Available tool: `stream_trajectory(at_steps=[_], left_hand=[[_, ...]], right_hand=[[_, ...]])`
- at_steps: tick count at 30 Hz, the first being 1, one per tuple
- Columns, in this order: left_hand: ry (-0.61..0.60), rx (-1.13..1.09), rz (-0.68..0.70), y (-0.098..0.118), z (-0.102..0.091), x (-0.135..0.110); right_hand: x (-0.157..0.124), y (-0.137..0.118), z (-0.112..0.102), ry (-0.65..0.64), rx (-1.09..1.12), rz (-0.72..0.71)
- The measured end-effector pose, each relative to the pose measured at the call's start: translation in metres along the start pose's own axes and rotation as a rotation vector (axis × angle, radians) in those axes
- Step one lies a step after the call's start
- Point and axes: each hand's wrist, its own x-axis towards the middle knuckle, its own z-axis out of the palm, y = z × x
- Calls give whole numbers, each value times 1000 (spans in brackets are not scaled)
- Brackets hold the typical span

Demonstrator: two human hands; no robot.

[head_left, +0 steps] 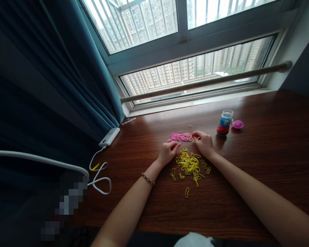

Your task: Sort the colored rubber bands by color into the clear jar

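Note:
A pile of small pink rubber bands (179, 137) lies on the dark wooden table, with a few yellow ones among them at the right end. Nearer to me is a looser heap of yellow rubber bands (189, 163). My left hand (168, 152) rests at the near left edge of the pink pile, thumb and finger pinched together. At the pile's right end, my right hand (203, 141) has its fingertips closed together, close to some pink and yellow bands. Whatever is between the fingertips of either hand is too small to make out.
An uncapped clear jar (224, 122) with blue and red contents stands right of my hands, beside a pink lid (237, 124). To the left lie a white power bank (109, 137) and its looped cable (103, 178). A window (195, 65) and blue curtain (92, 68) border the table.

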Motion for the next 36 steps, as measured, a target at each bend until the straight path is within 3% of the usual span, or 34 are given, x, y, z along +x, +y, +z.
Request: stream_trajectory(at_steps=[22,31,36], left_hand=[[20,28,-21,-1,0,1],[20,21,-24,0,0,2],[32,21,-24,0,0,2]], right_hand=[[2,13,6,-101,-144,55],[3,5,1,-55,63,36],[0,-3,0,-200,209,-95]])
